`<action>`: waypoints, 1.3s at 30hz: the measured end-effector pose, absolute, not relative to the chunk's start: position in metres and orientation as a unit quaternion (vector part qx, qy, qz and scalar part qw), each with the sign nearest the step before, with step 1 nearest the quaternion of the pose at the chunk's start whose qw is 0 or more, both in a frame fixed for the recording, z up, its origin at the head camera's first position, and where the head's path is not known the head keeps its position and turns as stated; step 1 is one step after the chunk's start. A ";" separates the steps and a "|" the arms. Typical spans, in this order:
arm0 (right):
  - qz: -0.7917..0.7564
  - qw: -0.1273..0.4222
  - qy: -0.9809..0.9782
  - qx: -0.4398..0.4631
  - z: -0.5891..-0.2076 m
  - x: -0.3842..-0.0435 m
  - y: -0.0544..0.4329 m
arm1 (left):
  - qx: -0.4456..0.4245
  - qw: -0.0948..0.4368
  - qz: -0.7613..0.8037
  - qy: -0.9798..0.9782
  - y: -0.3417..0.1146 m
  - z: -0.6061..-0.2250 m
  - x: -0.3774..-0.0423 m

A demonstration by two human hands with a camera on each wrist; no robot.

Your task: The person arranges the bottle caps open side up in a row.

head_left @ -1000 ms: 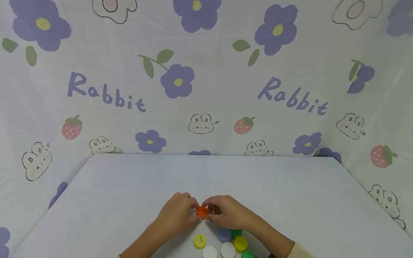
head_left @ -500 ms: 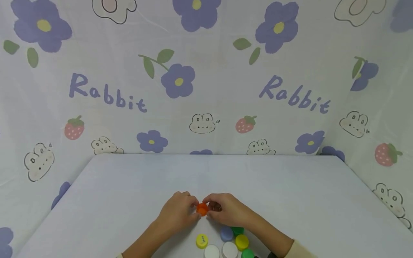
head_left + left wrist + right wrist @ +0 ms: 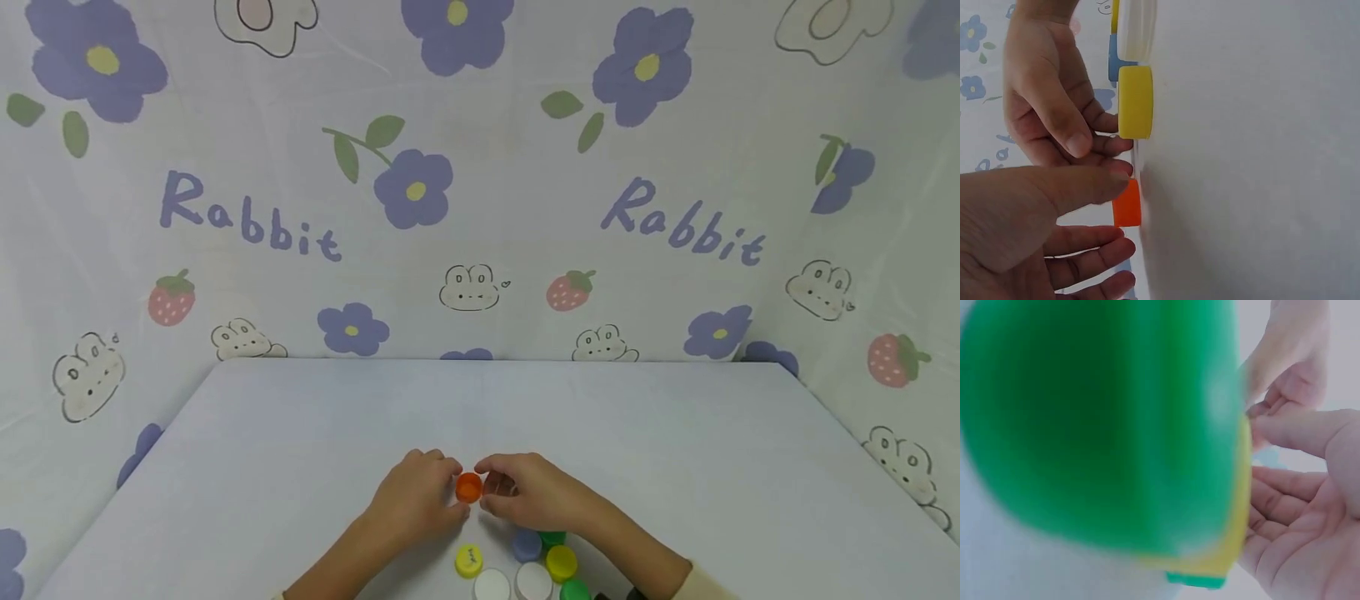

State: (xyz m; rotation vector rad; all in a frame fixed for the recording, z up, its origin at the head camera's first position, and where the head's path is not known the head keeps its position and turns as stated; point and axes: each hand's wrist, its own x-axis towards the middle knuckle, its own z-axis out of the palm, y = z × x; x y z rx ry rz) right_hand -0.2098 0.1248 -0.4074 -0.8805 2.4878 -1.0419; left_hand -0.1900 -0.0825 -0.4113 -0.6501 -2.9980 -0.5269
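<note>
An orange bottle cap point(image 3: 468, 488) sits on the white table between both hands, its hollow side up in the head view. My left hand point(image 3: 415, 497) is on its left, thumb and fingers loosely spread around it with small gaps. From the other side my right hand point(image 3: 538, 493) reaches in, its thumb and forefinger parted beside the cap. In the left wrist view the left thumb overlaps the upper edge of the orange cap point(image 3: 1127, 203). The right wrist view hides the orange cap behind a large blurred green cap point(image 3: 1097, 425).
Nearer the body lie a yellow cap with a dark mark point(image 3: 469, 561), white caps point(image 3: 533, 581), a blue-purple cap point(image 3: 527, 546), another yellow cap point(image 3: 562, 564) and green caps point(image 3: 575, 591). Several sit under or beside the right forearm. A patterned cloth point(image 3: 480, 208) stands behind the table.
The fingers of both hands have loosened slightly from the orange cap, and its hollow inside shows more clearly. The other caps keep their arrangement.
</note>
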 end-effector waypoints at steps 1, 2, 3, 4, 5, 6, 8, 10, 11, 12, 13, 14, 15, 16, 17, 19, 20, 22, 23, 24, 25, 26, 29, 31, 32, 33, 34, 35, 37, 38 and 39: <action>-0.359 0.153 0.868 -0.308 -0.405 -0.209 0.126 | -0.214 0.024 -0.165 -0.963 -0.082 -0.411 -0.189; -0.356 0.157 0.868 -0.309 -0.402 -0.207 0.128 | -0.216 0.031 -0.162 -0.962 -0.082 -0.410 -0.187; -0.352 0.157 0.868 -0.313 -0.399 -0.206 0.130 | -0.219 0.039 -0.161 -0.962 -0.081 -0.409 -0.186; -0.349 0.158 0.868 -0.317 -0.396 -0.204 0.132 | -0.221 0.043 -0.160 -0.961 -0.080 -0.407 -0.185; -0.343 0.157 0.868 -0.324 -0.393 -0.203 0.135 | -0.227 0.051 -0.162 -0.959 -0.079 -0.406 -0.183; -0.336 0.154 0.867 -0.334 -0.389 -0.202 0.138 | -0.235 0.056 -0.165 -0.956 -0.077 -0.405 -0.181; -0.316 0.150 0.871 -0.346 -0.381 -0.199 0.144 | -0.251 0.051 -0.171 -0.951 -0.074 -0.402 -0.178; -0.286 0.143 0.878 -0.356 -0.374 -0.196 0.150 | -0.275 0.044 -0.182 -0.943 -0.072 -0.398 -0.174; -0.270 0.139 0.882 -0.360 -0.371 -0.195 0.152 | -0.287 0.040 -0.187 -0.939 -0.070 -0.397 -0.172; -0.256 0.137 0.886 -0.361 -0.368 -0.193 0.154 | -0.296 0.035 -0.190 -0.935 -0.069 -0.395 -0.170; -0.243 0.135 0.891 -0.360 -0.366 -0.191 0.156 | -0.305 0.033 -0.193 -0.932 -0.068 -0.394 -0.168; -0.230 0.132 0.894 -0.362 -0.364 -0.190 0.157 | -0.315 0.035 -0.196 -0.928 -0.067 -0.393 -0.166; -0.220 0.132 0.896 -0.361 -0.362 -0.188 0.158 | -0.324 0.036 -0.197 -0.925 -0.066 -0.392 -0.165; -0.212 0.135 0.898 -0.360 -0.361 -0.187 0.159 | -0.331 0.037 -0.196 -0.922 -0.065 -0.391 -0.163; -0.206 0.140 0.900 -0.358 -0.360 -0.185 0.159 | -0.338 0.039 -0.196 -0.920 -0.064 -0.391 -0.162; -0.193 0.144 0.901 -0.360 -0.361 -0.184 0.158 | -0.353 0.044 -0.200 -0.913 -0.062 -0.392 -0.161; -0.188 0.145 0.901 -0.362 -0.362 -0.184 0.158 | -0.358 0.045 -0.201 -0.911 -0.061 -0.393 -0.161; -0.180 0.146 0.901 -0.366 -0.364 -0.184 0.157 | -0.365 0.045 -0.204 -0.907 -0.058 -0.396 -0.161; -0.176 0.145 0.901 -0.368 -0.365 -0.184 0.156 | -0.367 0.046 -0.204 -0.906 -0.057 -0.398 -0.161; -0.173 0.143 0.901 -0.372 -0.366 -0.184 0.156 | -0.368 0.046 -0.202 -0.907 -0.056 -0.400 -0.161; -0.172 0.142 0.901 -0.372 -0.367 -0.184 0.156 | -0.369 0.049 -0.198 -0.907 -0.055 -0.402 -0.161; -0.172 0.143 0.901 -0.372 -0.368 -0.184 0.155 | -0.369 0.050 -0.196 -0.907 -0.054 -0.403 -0.161; -0.168 0.143 0.901 -0.374 -0.369 -0.183 0.154 | -0.372 0.056 -0.191 -0.906 -0.052 -0.407 -0.160; -0.164 0.142 0.901 -0.377 -0.369 -0.182 0.153 | -0.374 0.061 -0.192 -0.905 -0.051 -0.409 -0.160; -0.161 0.140 0.901 -0.378 -0.370 -0.182 0.152 | -0.374 0.061 -0.192 -0.905 -0.051 -0.409 -0.159; -0.158 0.137 0.901 -0.379 -0.370 -0.181 0.151 | -0.374 0.062 -0.191 -0.905 -0.051 -0.409 -0.159; -0.154 0.135 0.902 -0.380 -0.371 -0.181 0.151 | -0.375 0.062 -0.191 -0.905 -0.050 -0.409 -0.159; -0.151 0.133 0.903 -0.380 -0.371 -0.181 0.151 | -0.374 0.061 -0.189 -0.906 -0.050 -0.409 -0.159; -0.146 0.131 0.904 -0.380 -0.372 -0.181 0.150 | -0.376 0.058 -0.184 -0.907 -0.050 -0.409 -0.159; -0.144 0.130 0.905 -0.380 -0.372 -0.181 0.150 | -0.377 0.056 -0.181 -0.907 -0.049 -0.409 -0.159; -0.141 0.130 0.905 -0.380 -0.373 -0.181 0.150 | -0.378 0.055 -0.178 -0.907 -0.049 -0.408 -0.159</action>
